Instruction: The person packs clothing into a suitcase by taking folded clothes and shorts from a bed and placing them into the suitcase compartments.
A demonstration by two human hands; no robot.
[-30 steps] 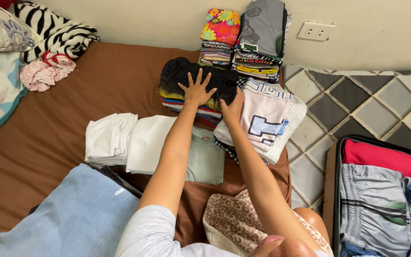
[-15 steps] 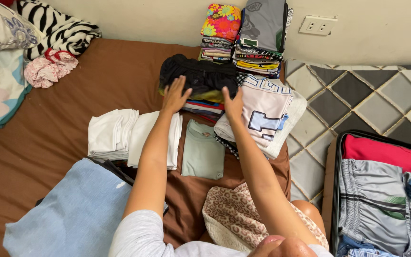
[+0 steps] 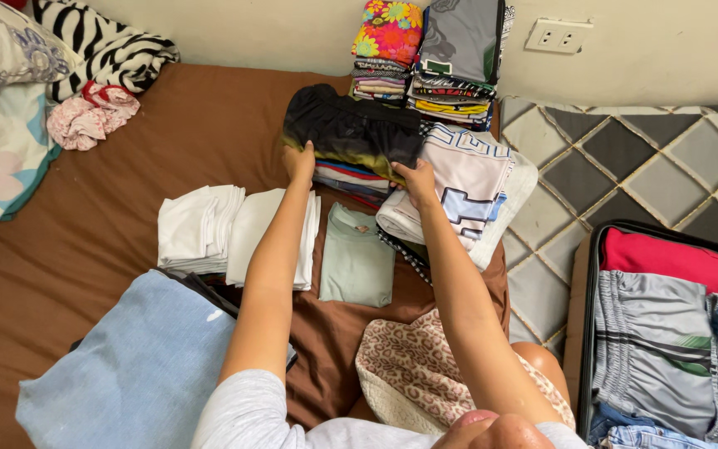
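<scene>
Between both hands: dark garment stack (image 3: pixel 351 137), long axis left-right; left hand (image 3: pixel 299 160) and right hand (image 3: pixel 415 176) clasp its ends, equally near.

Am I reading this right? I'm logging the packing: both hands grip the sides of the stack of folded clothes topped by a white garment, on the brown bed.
Not quite. The head view shows the left hand and right hand gripping a stack of folded clothes topped by a black garment, not white, on the brown bed.
</scene>
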